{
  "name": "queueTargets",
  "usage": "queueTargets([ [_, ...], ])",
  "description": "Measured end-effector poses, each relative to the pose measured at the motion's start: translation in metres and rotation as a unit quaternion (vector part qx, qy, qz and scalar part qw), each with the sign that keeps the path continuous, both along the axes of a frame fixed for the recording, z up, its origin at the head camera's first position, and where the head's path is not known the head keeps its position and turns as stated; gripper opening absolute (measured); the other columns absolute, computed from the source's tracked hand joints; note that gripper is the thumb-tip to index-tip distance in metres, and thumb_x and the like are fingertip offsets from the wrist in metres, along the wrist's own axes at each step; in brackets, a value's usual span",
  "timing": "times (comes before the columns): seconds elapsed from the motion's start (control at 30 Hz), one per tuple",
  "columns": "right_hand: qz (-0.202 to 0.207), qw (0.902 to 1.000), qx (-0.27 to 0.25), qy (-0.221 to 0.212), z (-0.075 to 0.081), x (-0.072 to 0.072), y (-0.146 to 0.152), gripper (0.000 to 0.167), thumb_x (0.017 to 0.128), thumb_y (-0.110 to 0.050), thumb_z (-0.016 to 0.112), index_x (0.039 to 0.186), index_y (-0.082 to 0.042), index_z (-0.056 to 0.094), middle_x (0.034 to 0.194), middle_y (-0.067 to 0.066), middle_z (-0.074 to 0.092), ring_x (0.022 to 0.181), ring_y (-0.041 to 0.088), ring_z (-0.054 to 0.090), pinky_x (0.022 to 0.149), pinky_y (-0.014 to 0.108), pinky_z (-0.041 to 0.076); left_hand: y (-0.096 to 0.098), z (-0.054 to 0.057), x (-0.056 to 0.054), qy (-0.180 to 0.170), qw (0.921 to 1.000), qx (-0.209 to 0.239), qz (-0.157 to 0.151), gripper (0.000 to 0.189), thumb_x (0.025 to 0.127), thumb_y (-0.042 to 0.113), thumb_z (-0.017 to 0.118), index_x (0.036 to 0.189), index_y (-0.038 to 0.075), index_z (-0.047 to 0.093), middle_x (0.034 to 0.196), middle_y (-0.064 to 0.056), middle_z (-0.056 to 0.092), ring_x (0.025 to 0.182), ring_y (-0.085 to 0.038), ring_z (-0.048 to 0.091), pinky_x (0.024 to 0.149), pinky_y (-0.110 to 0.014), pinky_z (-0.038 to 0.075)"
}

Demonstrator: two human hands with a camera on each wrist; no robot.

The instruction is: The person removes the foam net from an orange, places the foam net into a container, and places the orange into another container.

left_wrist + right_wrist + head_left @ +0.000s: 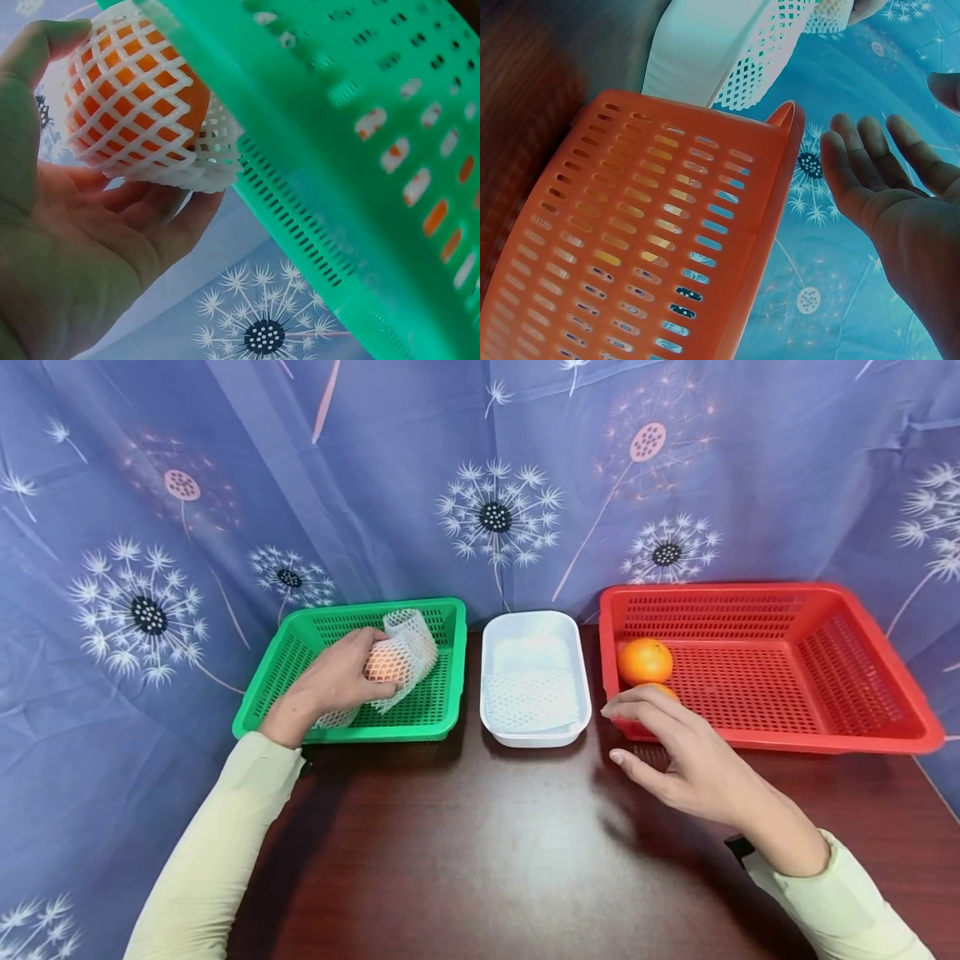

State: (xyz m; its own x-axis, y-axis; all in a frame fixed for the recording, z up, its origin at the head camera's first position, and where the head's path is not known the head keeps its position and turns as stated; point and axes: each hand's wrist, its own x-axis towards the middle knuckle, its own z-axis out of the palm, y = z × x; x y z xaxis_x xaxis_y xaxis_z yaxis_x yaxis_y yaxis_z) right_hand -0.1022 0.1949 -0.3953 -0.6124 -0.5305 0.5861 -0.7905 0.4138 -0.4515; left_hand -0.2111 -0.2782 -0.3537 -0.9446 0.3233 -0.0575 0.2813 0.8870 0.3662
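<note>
My sleeve (847,902) leads to my right hand (693,768), fingers loosely spread, right of the tray (534,643); left of it, my left hand (333,672) pinches the orange (384,666) (over the green basket (375,735)), perhaps keeping its net (416,642) on.

Blue-violet curtain (397,485) hung in soft folds behind a dark reddish-brown table (420,877), cloth printed with white dandelion heads (496,517) and pink flower heads (647,442), glossy tabletop brightened by a pale glare (551,839) near its middle.
</note>
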Motion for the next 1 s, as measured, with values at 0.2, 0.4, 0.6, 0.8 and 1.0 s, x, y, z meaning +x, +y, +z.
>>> queueTargets([
  [0.2, -0.001, 1.0, 0.003, 0.001, 0.0, 0.0, 0.0, 0.05, 0.082, -0.008, 0.083, 0.13, -0.011, 0.068, 0.13, 0.002, 0.064, 0.119, 0.016, 0.06, 0.109, 0.016, 0.038, 0.004, -0.004, 0.005, 0.016, 0.9993, 0.034, 0.0, 0.081, 0.087, 0.035, 0.083, 0.152, 0.006, 0.046, 0.138, -0.016, 0.055, 0.115, -0.031, 0.058, 0.09, -0.051, 0.054],
  [0.4, -0.001, 1.0, -0.002, 0.002, 0.001, 0.0, 0.0, 0.049, 0.082, -0.008, 0.083, 0.129, -0.011, 0.068, 0.13, 0.003, 0.065, 0.12, 0.017, 0.06, 0.11, 0.016, 0.038, 0.01, -0.005, 0.009, 0.032, 0.998, 0.055, -0.006, 0.084, 0.086, 0.036, 0.085, 0.154, 0.008, 0.045, 0.147, -0.015, 0.052, 0.121, -0.032, 0.058, 0.094, -0.054, 0.054],
  [0.6, -0.002, 1.0, -0.002, 0.005, 0.002, 0.001, -0.001, 0.049, 0.082, -0.008, 0.083, 0.128, -0.011, 0.069, 0.129, 0.003, 0.065, 0.119, 0.017, 0.06, 0.109, 0.016, 0.039, 0.016, -0.007, 0.013, 0.047, 0.995, 0.085, -0.021, 0.08, 0.086, 0.032, 0.086, 0.151, 0.007, 0.048, 0.146, -0.014, 0.053, 0.121, -0.031, 0.059, 0.096, -0.053, 0.054],
  [0.8, -0.003, 1.0, -0.002, 0.004, 0.003, 0.001, 0.0, 0.048, 0.082, -0.008, 0.083, 0.128, -0.012, 0.069, 0.129, 0.003, 0.065, 0.119, 0.016, 0.06, 0.109, 0.016, 0.039, 0.023, -0.008, 0.018, 0.058, 0.9922, 0.109, -0.021, 0.082, 0.084, 0.03, 0.088, 0.152, 0.009, 0.048, 0.148, -0.013, 0.052, 0.124, -0.031, 0.057, 0.098, -0.054, 0.053],
  [1.0, -0.008, 0.9999, 0.003, 0.006, 0.003, 0.001, 0.0, 0.049, 0.082, -0.008, 0.084, 0.128, -0.013, 0.069, 0.13, 0.001, 0.064, 0.119, 0.016, 0.061, 0.108, 0.016, 0.039, 0.033, -0.005, 0.028, 0.064, 0.9876, 0.14, -0.033, 0.08, 0.084, 0.029, 0.088, 0.152, 0.012, 0.049, 0.149, -0.011, 0.053, 0.125, -0.03, 0.057, 0.098, -0.054, 0.053],
])
